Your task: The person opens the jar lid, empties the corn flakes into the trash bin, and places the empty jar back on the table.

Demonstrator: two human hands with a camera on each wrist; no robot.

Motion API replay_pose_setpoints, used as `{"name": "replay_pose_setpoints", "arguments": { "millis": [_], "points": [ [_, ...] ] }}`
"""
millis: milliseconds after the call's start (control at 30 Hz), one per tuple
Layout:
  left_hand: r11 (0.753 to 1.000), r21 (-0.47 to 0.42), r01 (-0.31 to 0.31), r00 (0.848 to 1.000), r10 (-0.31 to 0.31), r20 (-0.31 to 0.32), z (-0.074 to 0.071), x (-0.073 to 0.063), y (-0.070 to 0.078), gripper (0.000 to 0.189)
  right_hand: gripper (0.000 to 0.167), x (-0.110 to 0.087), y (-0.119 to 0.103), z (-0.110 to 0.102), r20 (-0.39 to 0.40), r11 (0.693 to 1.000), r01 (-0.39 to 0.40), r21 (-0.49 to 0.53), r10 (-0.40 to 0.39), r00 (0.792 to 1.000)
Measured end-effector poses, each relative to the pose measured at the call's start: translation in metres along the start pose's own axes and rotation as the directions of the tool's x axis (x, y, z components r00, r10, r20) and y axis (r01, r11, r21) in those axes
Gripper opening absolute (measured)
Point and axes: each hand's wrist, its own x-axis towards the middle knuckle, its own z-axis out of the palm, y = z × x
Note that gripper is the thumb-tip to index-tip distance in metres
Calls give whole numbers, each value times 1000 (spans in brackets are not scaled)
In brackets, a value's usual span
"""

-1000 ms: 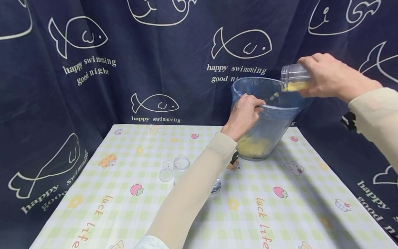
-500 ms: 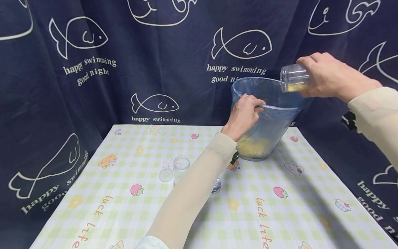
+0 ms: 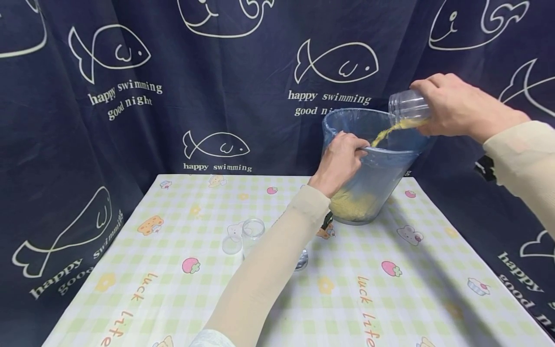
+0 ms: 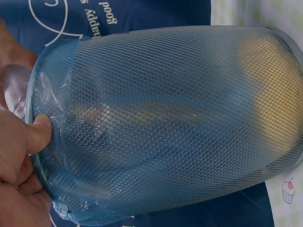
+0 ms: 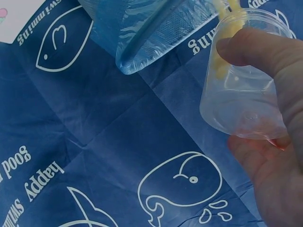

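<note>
A mesh wastebasket point(image 3: 381, 178) with a blue plastic liner point(image 4: 57, 94) stands tilted at the table's far right. My left hand point(image 3: 339, 161) grips its near rim, thumb point(image 4: 41, 132) on the outside in the left wrist view. My right hand point(image 3: 461, 108) holds a clear plastic jar point(image 3: 407, 102) on its side over the right part of the opening. From the jar's mouth a yellow stream point(image 3: 383, 135) of small loose pieces falls into the liner. A yellow heap point(image 3: 353, 205) shows through the mesh at the bottom. In the right wrist view, thumb and fingers span the jar point(image 5: 236, 101).
Left of my left forearm, a clear open jar point(image 3: 253, 227) and a clear round lid point(image 3: 231, 245) are on the checked tablecloth point(image 3: 217, 299). A silvery round object point(image 3: 302, 260) is partly hidden by that forearm. A dark blue curtain point(image 3: 260, 86) hangs behind.
The jar in my right hand has shifted slightly left, and a thick yellow stream now pours where only a few bits fell before. My left hand and the wastebasket stay put.
</note>
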Motion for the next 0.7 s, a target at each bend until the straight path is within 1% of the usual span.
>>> {"name": "replay_pose_setpoints", "arguments": {
  "millis": [233,700],
  "points": [
    [1000,-8,-6,1000,6,-2,0,0,-1,19,93,1,2,0,-80,998,55,4,-54,995],
    [1000,1,-10,1000,10,-2,0,0,-1,20,93,0,1,-4,-54,998,64,-16,-65,996]
  ]
}}
